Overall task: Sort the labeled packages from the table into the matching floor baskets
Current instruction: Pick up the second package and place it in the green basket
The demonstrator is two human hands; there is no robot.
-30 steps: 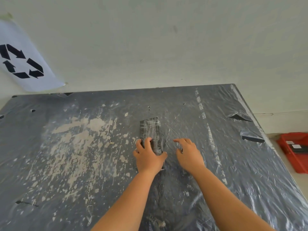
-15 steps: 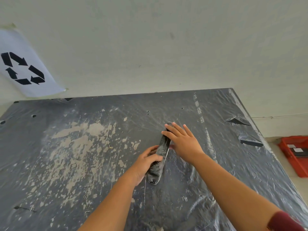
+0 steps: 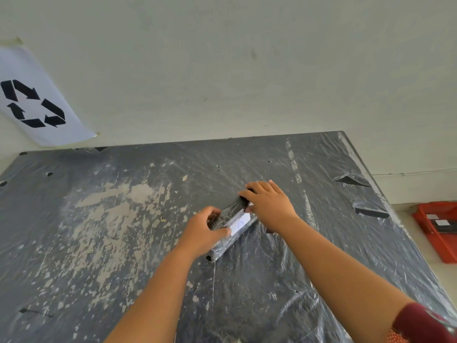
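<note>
A black plastic-wrapped package (image 3: 228,233) is held just above the middle of the table (image 3: 99,231), tilted, with its white paper label (image 3: 239,223) turned up toward me. The label bears a faint blue mark. My left hand (image 3: 201,233) grips the package's near end from the left side. At the far end, my right hand (image 3: 268,206) is closed over the package. A red floor basket (image 3: 425,226) stands on the floor past the table's right edge, with labeled dark packages lying inside.
The table is covered in dark, wrinkled plastic sheeting with pale worn patches on the left and torn flaps near the right edge. It stands against a pale wall with a recycling-symbol paper (image 3: 37,105) taped at the left.
The package lay flat a second ago, stood on its edge half a second ago, and now has its label side up. Both hands have closed on its ends.
</note>
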